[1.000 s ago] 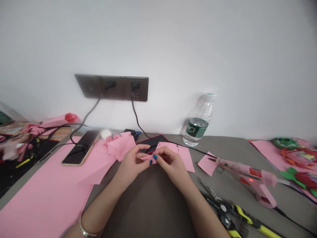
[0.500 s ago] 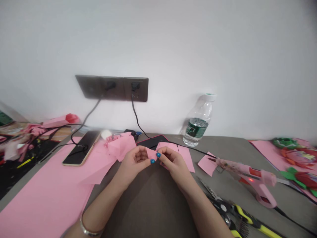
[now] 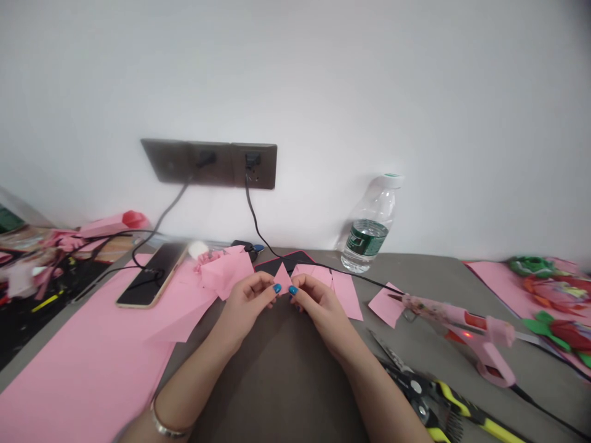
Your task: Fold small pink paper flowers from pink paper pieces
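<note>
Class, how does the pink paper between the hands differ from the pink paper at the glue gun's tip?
The held paper shows a triangle; the loose paper looks four-sided. The held paper is pinched between the left hand and right hand; the loose paper lies on the table. Both are pink.

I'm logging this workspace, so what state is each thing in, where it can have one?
Pink paper piece: held, point upward
Left hand: grip closed on the paper's left side
Right hand: grip closed on its right side
Glue gun: lying down, red light lit
Phone: face up, screen dark
Bottle: capped
Wall sockets: two plugs in
Yellow-handled cutters: partly hidden, open or shut unclear
</note>
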Demonstrator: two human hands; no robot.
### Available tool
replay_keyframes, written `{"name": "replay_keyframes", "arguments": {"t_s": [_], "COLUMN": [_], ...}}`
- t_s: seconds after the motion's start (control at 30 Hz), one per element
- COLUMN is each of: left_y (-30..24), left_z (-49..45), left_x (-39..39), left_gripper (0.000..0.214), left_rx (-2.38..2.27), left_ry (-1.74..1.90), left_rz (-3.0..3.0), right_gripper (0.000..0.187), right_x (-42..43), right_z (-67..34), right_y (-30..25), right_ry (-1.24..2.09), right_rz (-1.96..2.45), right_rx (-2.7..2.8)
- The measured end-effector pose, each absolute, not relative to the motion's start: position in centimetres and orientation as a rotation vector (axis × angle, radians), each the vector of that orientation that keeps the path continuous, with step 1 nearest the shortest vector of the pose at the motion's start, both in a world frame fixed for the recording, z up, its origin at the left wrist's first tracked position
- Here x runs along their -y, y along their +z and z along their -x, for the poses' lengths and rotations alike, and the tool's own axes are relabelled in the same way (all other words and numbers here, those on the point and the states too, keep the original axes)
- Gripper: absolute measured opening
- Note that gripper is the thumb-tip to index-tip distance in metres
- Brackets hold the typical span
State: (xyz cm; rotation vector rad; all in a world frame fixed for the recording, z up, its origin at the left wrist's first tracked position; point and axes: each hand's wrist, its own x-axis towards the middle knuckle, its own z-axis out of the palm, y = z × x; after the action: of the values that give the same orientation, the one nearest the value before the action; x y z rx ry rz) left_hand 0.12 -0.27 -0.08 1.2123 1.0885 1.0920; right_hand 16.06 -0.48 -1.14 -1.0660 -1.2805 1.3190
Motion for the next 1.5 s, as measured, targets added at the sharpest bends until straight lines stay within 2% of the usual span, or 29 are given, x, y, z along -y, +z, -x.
{"name": "replay_keyframes", "arguments": {"t_s": [0.37, 0.63, 1.3, 1.5], "left_y": [0.2, 0.4, 0.5, 0.3], "left_z": [0.2, -0.1, 0.0, 0.2], "left_x": [0.1, 0.8, 1.0, 1.0], "left_gripper": [0.023, 0.037, 0.039, 0.037], "left_rx": [-1.088, -1.151, -1.192, -1.209], "left_ry": [1.106, 1.023, 1.049, 1.026], "left_rz": [-1.391, -1.574, -1.668, -1.665], "right_gripper": [0.029, 0.033, 0.032, 0.028], "right_x": [0.5, 0.8, 1.0, 1.0], "right_z": [-16.0, -14.7, -14.9, -14.8], "right_y": [-1.4, -2.1, -1.5, -1.1], "right_ry": [1.226, 1.377, 1.528, 1.413], "right_rz": [1.018, 0.969, 0.965, 0.942], "right_rx": [1.362, 1.173, 1.213, 1.271]}}
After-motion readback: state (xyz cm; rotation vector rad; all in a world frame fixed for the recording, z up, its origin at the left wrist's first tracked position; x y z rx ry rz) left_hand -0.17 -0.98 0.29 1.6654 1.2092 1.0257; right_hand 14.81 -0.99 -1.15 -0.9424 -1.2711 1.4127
